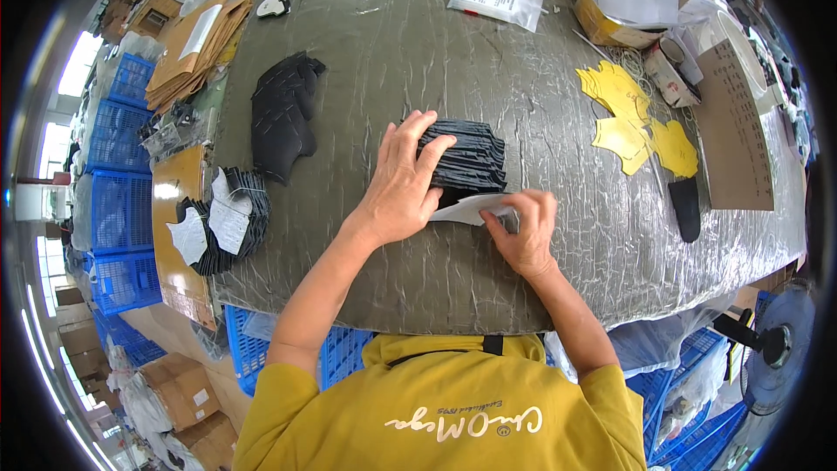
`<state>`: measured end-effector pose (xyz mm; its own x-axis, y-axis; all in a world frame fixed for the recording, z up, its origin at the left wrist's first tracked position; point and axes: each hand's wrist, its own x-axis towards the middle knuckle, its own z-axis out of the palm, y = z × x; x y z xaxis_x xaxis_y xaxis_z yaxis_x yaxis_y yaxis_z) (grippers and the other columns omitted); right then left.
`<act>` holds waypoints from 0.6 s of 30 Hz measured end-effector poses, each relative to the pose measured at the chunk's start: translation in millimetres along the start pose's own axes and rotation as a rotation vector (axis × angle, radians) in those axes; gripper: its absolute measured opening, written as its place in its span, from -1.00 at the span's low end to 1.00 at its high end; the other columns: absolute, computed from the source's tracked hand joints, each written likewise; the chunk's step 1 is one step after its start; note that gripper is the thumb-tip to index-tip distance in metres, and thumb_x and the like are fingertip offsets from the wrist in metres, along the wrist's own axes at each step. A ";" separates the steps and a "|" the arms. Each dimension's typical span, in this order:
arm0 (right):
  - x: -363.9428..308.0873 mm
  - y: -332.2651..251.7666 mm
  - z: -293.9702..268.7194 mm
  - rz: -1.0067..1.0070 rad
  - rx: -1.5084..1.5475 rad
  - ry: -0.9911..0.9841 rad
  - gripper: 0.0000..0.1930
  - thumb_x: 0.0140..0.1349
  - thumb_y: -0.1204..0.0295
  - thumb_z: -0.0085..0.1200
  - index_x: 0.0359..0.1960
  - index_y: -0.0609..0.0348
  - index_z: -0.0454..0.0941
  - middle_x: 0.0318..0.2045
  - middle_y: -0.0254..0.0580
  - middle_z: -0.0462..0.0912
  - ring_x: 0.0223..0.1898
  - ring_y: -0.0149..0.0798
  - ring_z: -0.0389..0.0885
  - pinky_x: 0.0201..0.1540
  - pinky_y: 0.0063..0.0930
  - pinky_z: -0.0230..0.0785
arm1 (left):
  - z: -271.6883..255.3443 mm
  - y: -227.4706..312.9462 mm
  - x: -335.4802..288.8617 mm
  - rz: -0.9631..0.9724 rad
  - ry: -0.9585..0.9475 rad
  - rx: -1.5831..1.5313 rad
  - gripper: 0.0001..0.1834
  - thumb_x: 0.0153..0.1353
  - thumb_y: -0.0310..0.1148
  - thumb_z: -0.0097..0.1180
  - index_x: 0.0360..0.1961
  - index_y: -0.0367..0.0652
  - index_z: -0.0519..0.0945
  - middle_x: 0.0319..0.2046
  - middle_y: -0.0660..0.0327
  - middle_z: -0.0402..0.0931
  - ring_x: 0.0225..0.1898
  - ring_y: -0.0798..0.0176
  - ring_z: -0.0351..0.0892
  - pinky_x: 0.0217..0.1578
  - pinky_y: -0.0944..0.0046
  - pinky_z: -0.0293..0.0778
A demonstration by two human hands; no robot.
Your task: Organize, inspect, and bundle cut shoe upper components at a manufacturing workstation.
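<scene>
A thick stack of black cut pieces (pixel 471 155) lies at the middle of the table, its many edges showing side by side. My left hand (pixel 394 181) grips its left side, fingers over the top and thumb at the near edge. At the near side of the stack is a white-faced cut piece (pixel 462 208). The fingers of my right hand (pixel 527 231) pinch this piece at its right end; my left thumb touches its left end. Part of the stack is hidden beneath my left fingers.
Fanned black pieces (pixel 281 122) and a bundle with white-faced pieces (pixel 232 220) lie to the left. On the right are yellow templates (pixel 621 94), a black oblong piece (pixel 686 211) and a cardboard sheet (pixel 734 135). A clear packet (pixel 497 3) lies farther back.
</scene>
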<state>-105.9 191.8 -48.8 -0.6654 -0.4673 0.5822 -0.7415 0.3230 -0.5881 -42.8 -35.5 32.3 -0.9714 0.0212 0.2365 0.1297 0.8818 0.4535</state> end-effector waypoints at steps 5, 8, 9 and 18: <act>21.6 -17.5 -5.4 -0.038 -0.135 0.015 -0.27 -0.15 0.40 0.53 0.14 -0.01 0.45 -0.05 -0.20 0.49 -0.07 -0.05 0.46 0.07 -0.14 0.22 | 1.7 0.5 -3.0 -0.020 -0.002 0.000 -0.13 -0.04 -0.57 0.30 0.35 -0.01 0.25 0.42 -0.02 0.03 0.50 -0.23 -0.01 0.46 -0.39 -0.08; 23.4 -16.8 3.9 -0.085 -0.109 -0.076 -0.29 -0.13 0.40 0.52 0.13 0.00 0.46 -0.03 -0.17 0.52 -0.04 -0.08 0.48 0.07 -0.16 0.23 | 2.5 -0.9 -1.6 -0.012 0.011 0.011 -0.13 -0.04 -0.56 0.29 0.35 -0.02 0.25 0.41 -0.03 0.03 0.50 -0.24 -0.01 0.46 -0.39 -0.09; 21.5 -13.3 5.7 -0.080 -0.111 -0.080 -0.29 -0.13 0.40 0.52 0.13 0.00 0.46 -0.03 -0.17 0.52 -0.04 -0.08 0.48 0.07 -0.16 0.23 | 2.8 -0.4 -1.3 -0.009 0.013 0.002 -0.14 -0.03 -0.56 0.29 0.35 -0.02 0.25 0.41 -0.04 0.03 0.50 -0.24 -0.02 0.46 -0.40 -0.09; 23.9 -4.3 8.2 0.052 0.261 0.032 -0.61 -0.01 0.68 0.41 -0.23 0.15 0.45 -0.42 -0.22 0.51 -0.41 -0.24 0.53 -0.42 -0.44 0.39 | 3.2 -2.2 2.1 -0.018 0.020 0.000 -0.16 -0.03 -0.57 0.24 0.34 -0.04 0.26 0.40 -0.04 0.03 0.48 -0.25 0.00 0.45 -0.38 -0.08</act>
<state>-117.9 172.5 -37.0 -0.7073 -0.4280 0.5626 -0.6617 0.1208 -0.7400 -45.8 -35.9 29.1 -0.9695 -0.0036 0.2451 0.1125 0.8817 0.4582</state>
